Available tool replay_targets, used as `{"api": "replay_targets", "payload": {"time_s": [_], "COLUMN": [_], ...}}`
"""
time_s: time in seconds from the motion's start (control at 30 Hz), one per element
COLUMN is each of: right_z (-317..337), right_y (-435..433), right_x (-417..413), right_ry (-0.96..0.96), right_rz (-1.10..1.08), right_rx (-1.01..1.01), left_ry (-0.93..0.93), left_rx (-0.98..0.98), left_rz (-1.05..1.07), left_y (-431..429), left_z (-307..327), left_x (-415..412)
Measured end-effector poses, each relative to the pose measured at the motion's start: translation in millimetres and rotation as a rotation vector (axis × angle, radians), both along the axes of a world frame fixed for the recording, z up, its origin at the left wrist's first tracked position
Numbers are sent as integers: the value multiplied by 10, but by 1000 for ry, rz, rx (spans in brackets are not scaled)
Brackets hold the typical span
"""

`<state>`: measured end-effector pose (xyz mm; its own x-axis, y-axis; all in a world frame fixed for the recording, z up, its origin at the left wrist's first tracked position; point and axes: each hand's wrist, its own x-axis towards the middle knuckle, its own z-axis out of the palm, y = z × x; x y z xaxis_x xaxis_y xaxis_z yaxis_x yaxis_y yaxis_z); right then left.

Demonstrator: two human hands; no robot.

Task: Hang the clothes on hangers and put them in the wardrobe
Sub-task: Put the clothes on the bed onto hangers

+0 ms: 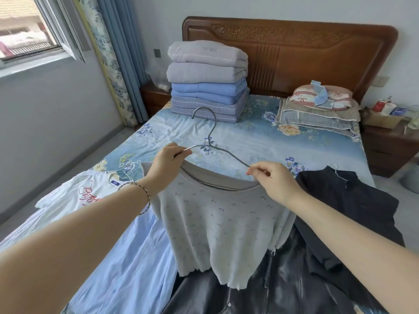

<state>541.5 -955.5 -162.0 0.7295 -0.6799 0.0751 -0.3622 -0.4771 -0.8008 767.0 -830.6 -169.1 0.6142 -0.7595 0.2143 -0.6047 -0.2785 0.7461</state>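
Grey sweater point(222, 223) is up off the bed point(249, 137), held out in front of you over the other clothes, with the wire hanger point(209, 143) only part way in: the bottom bar shows inside the neck opening, while both sloping arms and the hook stand above the collar. Your left hand point(169, 163) is curled round the left arm of the wire. Your right hand point(272, 180) is closed in a fingertip pinch where the right arm meets the collar, though whether wire or knit sits between the fingers cannot be told from here. The step in hand reads as seating the shoulders. Do one side at a time: steady the wire with the left hand, stretch the collar over the right tip with the pinch, then swap. The knit looks soft and loose, so pull along the neckline and not against one stitch, since a bare wire end could snag it. Check the hook sits centred on the collar, because a sweater hung off-centre is likely to slide off on the way to the wardrobe, which is not in view. Lift the hem clear of the black leather jacket point(283, 279) beneath — its zip could catch. The white T-shirt point(79, 196) at left already has a hanger in it.
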Motion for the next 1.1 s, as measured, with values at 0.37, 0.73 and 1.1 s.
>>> {"api": "replay_targets", "payload": {"time_s": [0.37, 0.73, 1.1], "right_z": [-379, -2014, -4155], "right_y": [-753, -2545, -3618], "right_x": [976, 1965, 2195], "right_ry": [-90, 78, 307], "right_rz": [-200, -377, -592], "right_rx": [-201, -297, -292], "left_ry": [-41, 10, 114], "left_rx": [98, 452, 865], "left_rz": [205, 99, 95], "left_y": [-786, -1823, -2331], "left_z": [-556, -2746, -4904], "left_x": [581, 1383, 1653]}}
